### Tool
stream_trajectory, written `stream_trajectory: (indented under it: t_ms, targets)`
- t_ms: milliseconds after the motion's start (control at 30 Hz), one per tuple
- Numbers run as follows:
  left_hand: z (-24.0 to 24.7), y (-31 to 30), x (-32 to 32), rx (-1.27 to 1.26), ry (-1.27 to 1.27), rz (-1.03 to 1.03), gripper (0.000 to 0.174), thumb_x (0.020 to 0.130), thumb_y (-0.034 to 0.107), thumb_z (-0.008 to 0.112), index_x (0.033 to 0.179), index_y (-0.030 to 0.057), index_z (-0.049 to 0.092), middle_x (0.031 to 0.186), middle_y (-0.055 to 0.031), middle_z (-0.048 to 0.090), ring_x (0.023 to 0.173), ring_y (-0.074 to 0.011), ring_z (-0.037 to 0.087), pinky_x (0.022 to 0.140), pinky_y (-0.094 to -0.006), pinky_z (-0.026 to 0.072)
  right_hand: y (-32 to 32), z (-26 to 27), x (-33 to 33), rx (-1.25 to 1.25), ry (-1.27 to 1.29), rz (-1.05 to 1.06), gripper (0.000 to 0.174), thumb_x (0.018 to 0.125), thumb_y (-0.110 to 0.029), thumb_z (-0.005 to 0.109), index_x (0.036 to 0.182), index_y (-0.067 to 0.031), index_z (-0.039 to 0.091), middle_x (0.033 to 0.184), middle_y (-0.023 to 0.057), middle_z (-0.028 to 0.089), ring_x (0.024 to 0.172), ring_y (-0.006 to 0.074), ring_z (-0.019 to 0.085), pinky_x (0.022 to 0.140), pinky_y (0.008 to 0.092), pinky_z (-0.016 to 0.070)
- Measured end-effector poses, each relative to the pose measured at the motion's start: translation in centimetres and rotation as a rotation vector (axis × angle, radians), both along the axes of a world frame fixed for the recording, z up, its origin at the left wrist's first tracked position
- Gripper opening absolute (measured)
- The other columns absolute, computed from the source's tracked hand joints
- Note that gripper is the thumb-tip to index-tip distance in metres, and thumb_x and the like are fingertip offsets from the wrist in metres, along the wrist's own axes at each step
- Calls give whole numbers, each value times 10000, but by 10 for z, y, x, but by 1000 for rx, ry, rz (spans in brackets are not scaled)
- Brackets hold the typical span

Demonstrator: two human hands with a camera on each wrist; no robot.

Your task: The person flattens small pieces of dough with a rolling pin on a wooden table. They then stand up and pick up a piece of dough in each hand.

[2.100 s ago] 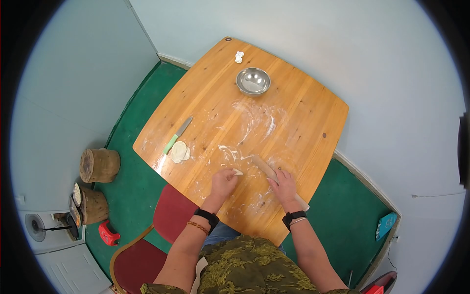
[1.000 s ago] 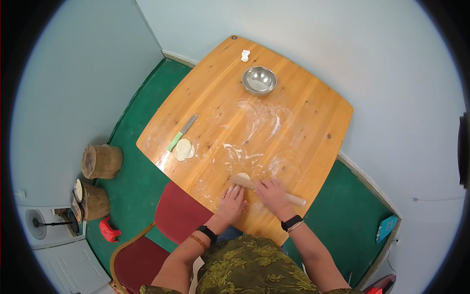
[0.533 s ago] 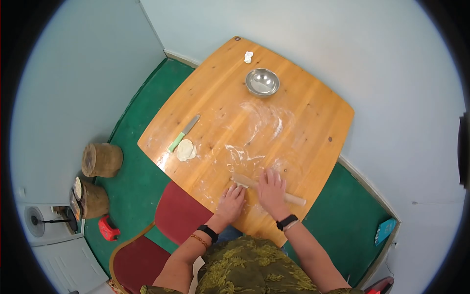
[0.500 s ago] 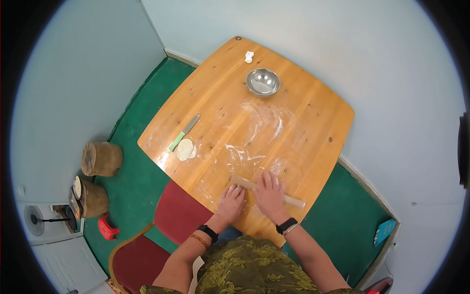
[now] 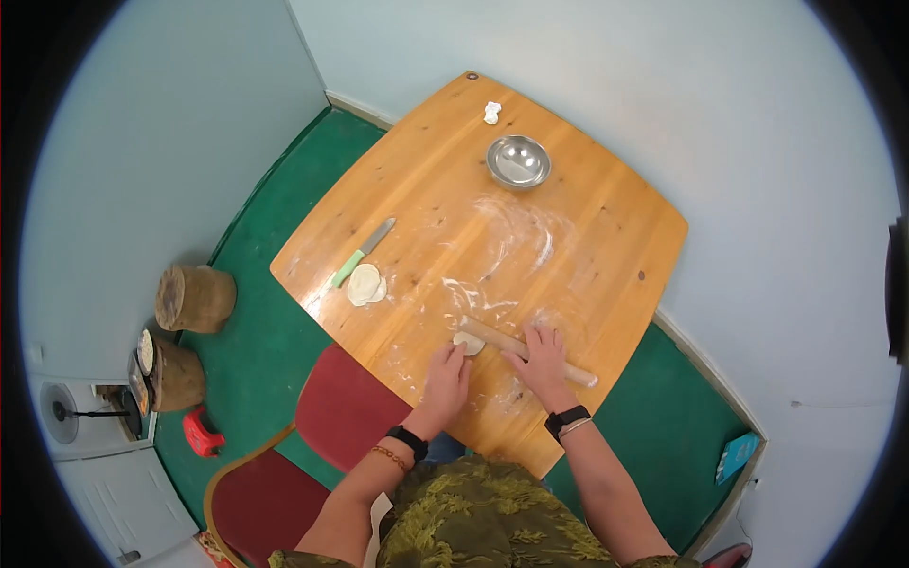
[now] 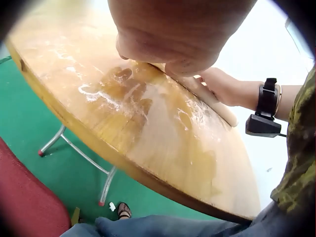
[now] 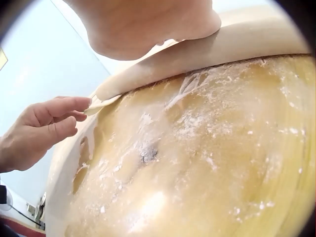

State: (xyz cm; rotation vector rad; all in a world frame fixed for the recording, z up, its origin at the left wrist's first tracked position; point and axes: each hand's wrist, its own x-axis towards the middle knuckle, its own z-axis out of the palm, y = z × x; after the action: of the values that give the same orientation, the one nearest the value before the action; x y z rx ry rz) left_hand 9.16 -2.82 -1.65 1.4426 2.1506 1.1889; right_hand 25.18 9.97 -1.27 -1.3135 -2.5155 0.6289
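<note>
In the head view my left hand (image 5: 445, 379) is at the near edge of a small round of dough (image 5: 469, 343), pinching its rim with the fingertips. The right wrist view shows that left hand (image 7: 44, 128) from the side, with a thin dough edge (image 7: 104, 103) at its fingertips. My right hand (image 5: 543, 364) holds a wooden rolling pin (image 5: 492, 334) near its middle, thumb on the near side and fingers over the top. The pin's left end overlaps the far edge of the dough, and its other end points toward the table's right edge.
Flattened dough rounds (image 5: 364, 285) lie on the left beside a green-handled knife (image 5: 365, 252). A steel bowl (image 5: 519, 162) and a crumpled white piece (image 5: 492, 113) sit farther back. Flour streaks the wooden table (image 5: 606, 227). A red chair (image 5: 346, 402) stands at the left edge.
The rolling pin has moved away from me, uncovering the dough. My left hand has turned from lying palm-down to its side at the dough's edge. My right hand has shifted right.
</note>
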Motion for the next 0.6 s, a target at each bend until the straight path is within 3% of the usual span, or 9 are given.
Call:
stream_trajectory:
  t_ms: [100, 200, 333, 400, 600]
  targets:
    - [-14, 13, -9, -151, -81, -9, 202, 826, 88, 640, 1013, 14, 614, 959, -177, 602, 915, -366, 568, 784, -454, 463, 5, -22, 8, 40, -1, 117, 480, 770, -314, 736, 1190, -141, 581, 1114, 58, 578, 1072, 281, 503, 938, 450, 353]
    - [-17, 23, -6, -101, 40, 30, 169, 827, 120, 653, 964, 35, 603, 886, -150, 597, 871, -354, 561, 746, -453, 455, 8, -24, 5, 117, -54, -28, 433, 772, -324, 724, 1144, -141, 597, 1062, 45, 613, 1041, 253, 541, 879, 421, 360]
    - [-4, 40, 0, -123, 71, 178, 211, 819, 160, 674, 991, 58, 609, 924, -145, 584, 898, -339, 551, 792, -440, 442, 8, -23, 2, 147, -83, -92, 396, 804, -304, 695, 1143, -125, 595, 1079, 68, 611, 1033, 266, 545, 877, 427, 345]
    - [-8, 53, 0, -102, 123, 190, 234, 810, 177, 687, 1002, 67, 609, 957, -139, 578, 918, -331, 545, 818, -433, 431, 8, -18, 1, 158, -152, -62, 380, 830, -302, 668, 1153, -115, 592, 1086, 75, 611, 1028, 270, 549, 888, 435, 337]
    - [-1, 68, -5, -224, 166, 108, 253, 786, 177, 707, 986, 78, 587, 1012, -123, 559, 960, -328, 522, 839, -426, 424, 16, -15, 6, 43, -30, 10, 360, 859, -293, 629, 1164, -105, 592, 1070, 85, 619, 1008, 287, 549, 887, 438, 328]
